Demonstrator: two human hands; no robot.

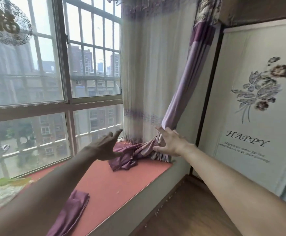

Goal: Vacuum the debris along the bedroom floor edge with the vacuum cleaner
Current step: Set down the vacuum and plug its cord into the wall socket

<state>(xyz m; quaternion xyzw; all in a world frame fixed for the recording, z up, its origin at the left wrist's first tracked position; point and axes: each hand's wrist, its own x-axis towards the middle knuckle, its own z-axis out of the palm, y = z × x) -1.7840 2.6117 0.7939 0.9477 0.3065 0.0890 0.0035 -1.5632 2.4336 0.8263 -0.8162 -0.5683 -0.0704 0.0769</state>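
Observation:
Both my arms reach out toward the corner of a bay window. My left hand [107, 146] hovers with fingers spread above the red window ledge [121, 181], holding nothing. My right hand [170, 142] is spread open next to the gathered purple curtain [174, 103], fingers at the bunched fabric [137, 153] lying on the ledge; whether it touches is unclear. Small pale bits of debris [157, 212] lie along the wooden floor [190, 210] where it meets the ledge's base. No vacuum cleaner is in view.
A white sheer curtain [144, 74] hangs in the corner. A fabric wardrobe [251, 108] with a flower print stands at right. Another purple cloth [70, 212] drapes over the ledge's front edge. A green-patterned cloth [2, 191] lies at the ledge's left.

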